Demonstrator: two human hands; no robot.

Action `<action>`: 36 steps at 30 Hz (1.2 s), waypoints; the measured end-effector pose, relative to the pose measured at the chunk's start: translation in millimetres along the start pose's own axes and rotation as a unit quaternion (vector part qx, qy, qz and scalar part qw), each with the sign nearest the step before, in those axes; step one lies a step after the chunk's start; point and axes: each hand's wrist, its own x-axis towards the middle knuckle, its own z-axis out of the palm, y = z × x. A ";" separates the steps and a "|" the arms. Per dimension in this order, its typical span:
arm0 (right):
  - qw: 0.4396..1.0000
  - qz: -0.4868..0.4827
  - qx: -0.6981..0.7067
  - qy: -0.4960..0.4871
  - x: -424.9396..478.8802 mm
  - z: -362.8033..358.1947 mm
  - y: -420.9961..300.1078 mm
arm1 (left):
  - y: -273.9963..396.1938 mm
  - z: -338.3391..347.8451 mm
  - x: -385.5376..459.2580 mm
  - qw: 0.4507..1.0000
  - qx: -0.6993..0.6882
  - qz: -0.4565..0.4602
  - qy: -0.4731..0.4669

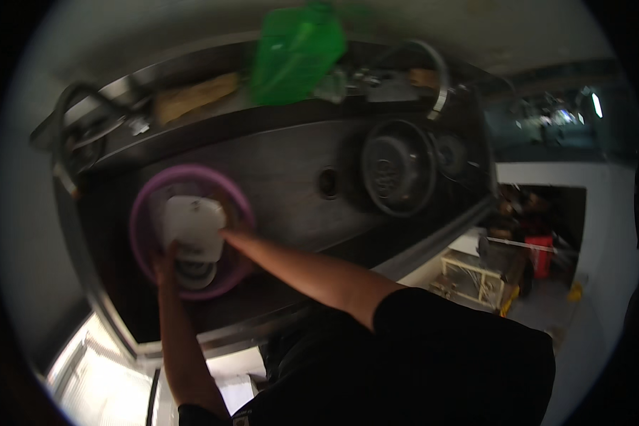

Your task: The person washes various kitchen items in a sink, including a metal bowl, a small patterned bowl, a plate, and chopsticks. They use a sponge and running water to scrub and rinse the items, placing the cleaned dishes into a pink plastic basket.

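A pink plastic basin (140,199) sits at the left end of a long dark metal sink. Inside it, a white, roughly rectangular dish or container (194,223) is held between both hands. My left hand (166,262) grips its near left edge, and my right hand (230,230) is at its right edge; both are blurred and partly hidden. Below the white piece, a rounded, pale or clear container (196,274) lies in the basin.
Toward the sink's right end stands a round metal bowl (399,168), beside a drain hole (328,182). Curved hoses or faucets rise at the left (58,122) and right (441,74). A green plastic bag or container (298,53) is on the back ledge.
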 end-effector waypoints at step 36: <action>0.931 -0.131 -0.297 0.166 -58.8 -9.7 -30.2 | 104.1 -42.4 -64.2 0.974 0.123 0.097 0.162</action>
